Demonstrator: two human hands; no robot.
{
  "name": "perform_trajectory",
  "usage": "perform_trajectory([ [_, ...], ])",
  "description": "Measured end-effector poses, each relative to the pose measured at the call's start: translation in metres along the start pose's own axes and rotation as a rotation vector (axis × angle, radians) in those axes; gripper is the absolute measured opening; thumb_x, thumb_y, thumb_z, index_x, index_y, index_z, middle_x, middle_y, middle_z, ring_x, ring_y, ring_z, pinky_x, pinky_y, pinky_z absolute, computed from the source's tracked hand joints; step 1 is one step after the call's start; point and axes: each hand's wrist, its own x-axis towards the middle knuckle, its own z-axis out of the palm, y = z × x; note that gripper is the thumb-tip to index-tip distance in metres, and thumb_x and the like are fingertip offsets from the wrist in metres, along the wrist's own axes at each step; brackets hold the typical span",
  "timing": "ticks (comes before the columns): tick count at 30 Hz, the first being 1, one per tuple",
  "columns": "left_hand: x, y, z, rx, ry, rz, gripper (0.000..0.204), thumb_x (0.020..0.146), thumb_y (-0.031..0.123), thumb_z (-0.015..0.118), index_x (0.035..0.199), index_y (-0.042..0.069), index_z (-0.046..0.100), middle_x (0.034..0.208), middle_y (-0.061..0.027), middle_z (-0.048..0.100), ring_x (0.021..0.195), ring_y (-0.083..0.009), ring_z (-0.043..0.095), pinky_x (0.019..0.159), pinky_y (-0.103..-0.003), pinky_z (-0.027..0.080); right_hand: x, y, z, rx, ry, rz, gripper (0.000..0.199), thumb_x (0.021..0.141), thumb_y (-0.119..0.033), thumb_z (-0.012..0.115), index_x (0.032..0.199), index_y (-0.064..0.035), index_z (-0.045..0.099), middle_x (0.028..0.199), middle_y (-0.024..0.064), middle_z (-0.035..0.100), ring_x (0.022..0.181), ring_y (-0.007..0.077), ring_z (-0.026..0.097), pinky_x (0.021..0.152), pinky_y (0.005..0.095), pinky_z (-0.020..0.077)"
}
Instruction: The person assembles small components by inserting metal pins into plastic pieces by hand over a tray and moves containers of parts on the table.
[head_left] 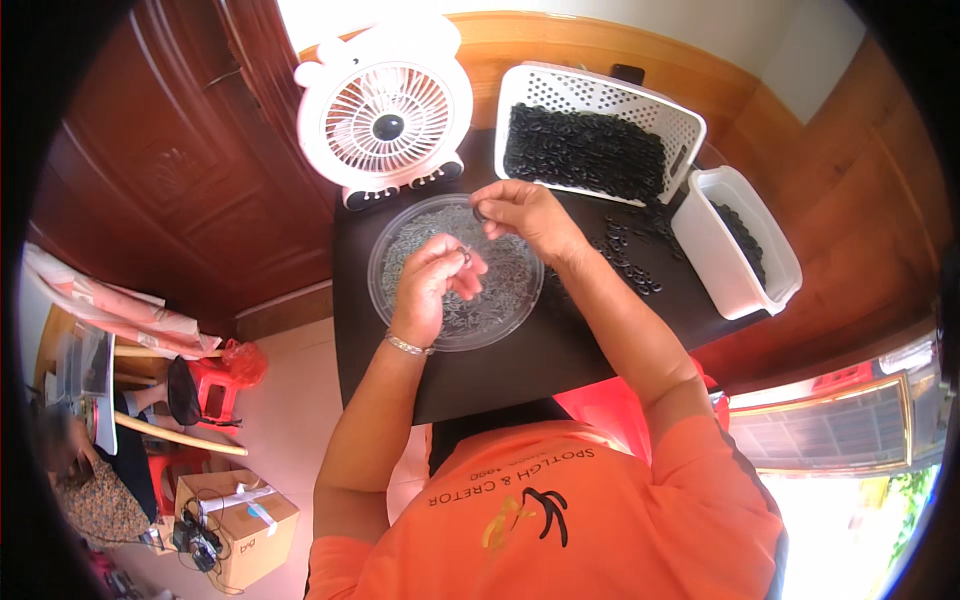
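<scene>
Over a round clear tray (378, 300) of many small silvery pieces (490, 290), my two hands are close together. My right hand (535, 222) pinches a small black ring-shaped piece (480, 212) between thumb and fingertips, above the tray's far right side. Just left of and nearer than it, my left hand (428, 290) is closed with thumb and forefinger together, its other fingers curled. What sits in that pinch is too small to make out. A metal bracelet (408, 345) circles my left wrist.
A pink animal-shaped fan (385, 115) stands at the back left. Behind my right hand, a white perforated basket (680, 125) holds many black ring pieces (585, 145). A white bin (720, 255) stands right, near loose black rings (630, 265) on the dark table (470, 385).
</scene>
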Motion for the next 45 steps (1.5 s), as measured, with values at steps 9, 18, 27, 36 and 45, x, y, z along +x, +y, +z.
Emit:
perform_trajectory([
  [9,0.0,0.003,0.001,-0.18,0.037,0.122,0.016,0.085,0.019,0.049,0.082,0.004,0.053,0.084,-0.0134,0.063,0.065,-0.0146,0.058,0.058,-0.024,0.045,-0.009,0.017,0.029,0.255,-0.1,-0.13,0.018,0.086,0.0,0.058,0.103,0.0015,0.061,0.084,0.003,0.062,0.07,0.0088,0.055,0.066,0.0239,0.0465],
  [18,0.002,-0.001,-0.001,-0.184,0.06,0.139,0.016,0.084,0.019,0.05,0.079,0.004,0.051,0.081,-0.0154,0.063,0.063,-0.0152,0.057,0.057,-0.026,0.044,-0.015,0.012,0.024,0.107,-0.169,-0.22,0.019,0.087,0.0,0.057,0.104,-0.0014,0.064,0.086,0.0032,0.063,0.076,0.0094,0.058,0.072,0.0248,0.0482],
  [27,0.001,-0.002,-0.001,-0.141,0.088,0.167,0.015,0.085,0.018,0.049,0.08,0.003,0.052,0.08,-0.0157,0.064,0.062,-0.0156,0.057,0.057,-0.025,0.044,-0.018,0.014,0.027,0.155,-0.194,-0.231,0.02,0.086,0.002,0.057,0.104,-0.0012,0.063,0.087,0.0029,0.062,0.077,0.0098,0.058,0.072,0.025,0.0484],
  [36,0.001,-0.004,0.003,-0.126,0.065,0.15,0.015,0.085,0.017,0.049,0.08,0.003,0.052,0.078,-0.013,0.062,0.063,-0.0153,0.056,0.058,-0.025,0.044,-0.021,0.01,0.03,0.078,-0.159,-0.201,0.02,0.087,0.0,0.056,0.107,-0.0008,0.06,0.087,0.002,0.061,0.078,0.0088,0.057,0.071,0.0246,0.0478],
  [45,0.003,-0.005,-0.002,0.019,0.175,0.133,0.017,0.085,0.02,0.049,0.079,0.004,0.051,0.07,-0.0057,0.056,0.058,-0.0131,0.054,0.054,-0.024,0.042,-0.021,0.004,0.025,0.057,-0.155,-0.185,0.02,0.088,0.001,0.056,0.108,0.0027,0.058,0.094,0.0045,0.062,0.087,0.0095,0.058,0.08,0.0247,0.0476],
])
